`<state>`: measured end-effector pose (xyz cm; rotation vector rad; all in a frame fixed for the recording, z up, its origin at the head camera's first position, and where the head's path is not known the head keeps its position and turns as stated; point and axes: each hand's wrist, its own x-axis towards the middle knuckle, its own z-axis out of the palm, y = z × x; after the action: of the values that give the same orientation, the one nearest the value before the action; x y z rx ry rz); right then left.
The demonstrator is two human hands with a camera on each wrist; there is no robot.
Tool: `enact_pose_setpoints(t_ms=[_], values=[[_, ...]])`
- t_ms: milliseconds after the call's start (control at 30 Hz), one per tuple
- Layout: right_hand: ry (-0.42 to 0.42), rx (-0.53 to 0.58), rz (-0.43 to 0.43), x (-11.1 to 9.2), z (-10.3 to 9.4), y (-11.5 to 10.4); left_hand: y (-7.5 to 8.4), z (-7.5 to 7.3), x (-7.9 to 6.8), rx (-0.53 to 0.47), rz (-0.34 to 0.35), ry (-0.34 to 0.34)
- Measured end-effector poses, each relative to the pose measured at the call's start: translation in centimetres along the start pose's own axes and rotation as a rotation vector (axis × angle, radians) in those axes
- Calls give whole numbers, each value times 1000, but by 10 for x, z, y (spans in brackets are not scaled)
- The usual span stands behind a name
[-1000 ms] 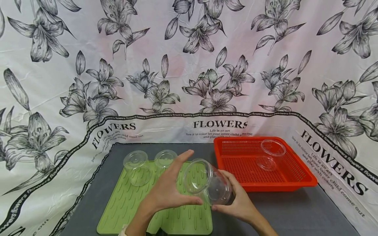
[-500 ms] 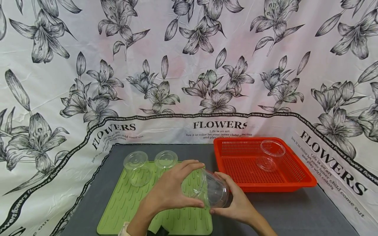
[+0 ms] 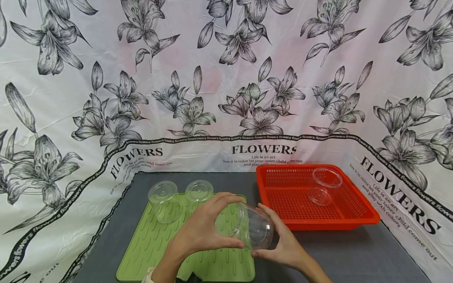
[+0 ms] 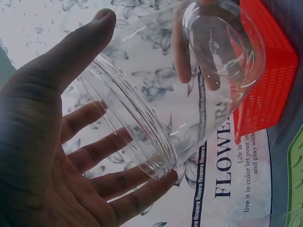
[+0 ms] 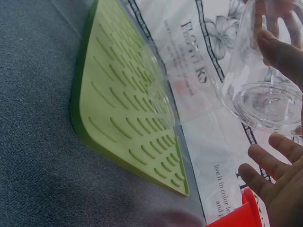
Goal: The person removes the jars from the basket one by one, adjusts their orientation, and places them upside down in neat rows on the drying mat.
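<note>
A clear plastic jar (image 3: 261, 228), ridged round its mouth, is held tilted sideways above the right edge of the green mat (image 3: 223, 259). Its mouth faces my left hand (image 3: 198, 232), whose thumb and fingers curve round the ridged rim (image 4: 137, 118). At the base end, my right hand (image 3: 283, 247) grips the jar between thumb and fingers. The right wrist view shows the ringed base (image 5: 272, 104) close to the right fingers (image 5: 270, 161). Upside down toward the mat's back edge stand two more clear jars, one at the left (image 3: 164, 202) and one beside it (image 3: 199, 190).
A red plastic basket (image 3: 318, 226) stands on the grey table (image 3: 318, 255) at the back right. Another clear jar (image 3: 323, 186) stands mouth up inside it. Behind the table hangs a white flower-printed cloth (image 3: 226, 98).
My left fingers have come down and closed round the jar's rim, where the hand was spread wide before. The jar's mouth has turned more toward the left palm. The other jars stay put.
</note>
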<state>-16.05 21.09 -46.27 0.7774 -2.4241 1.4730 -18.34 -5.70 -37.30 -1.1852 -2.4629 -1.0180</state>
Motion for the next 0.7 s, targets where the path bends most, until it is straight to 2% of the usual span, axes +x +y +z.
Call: enact_pose_setpoints(t_ms=[133,400,600,700], values=[[2,51,-14,-2,0,3,-2,1,-2,-32,-13,19],[-12,227,-2,-3,0,6,-5,2,-7,-107,-46,98],[-10,320,-47,-2,1,9,-10,5,-10,-255,-78,136],[-23,389,-42,-2,2,8,-12,8,-12,-325,-107,160]])
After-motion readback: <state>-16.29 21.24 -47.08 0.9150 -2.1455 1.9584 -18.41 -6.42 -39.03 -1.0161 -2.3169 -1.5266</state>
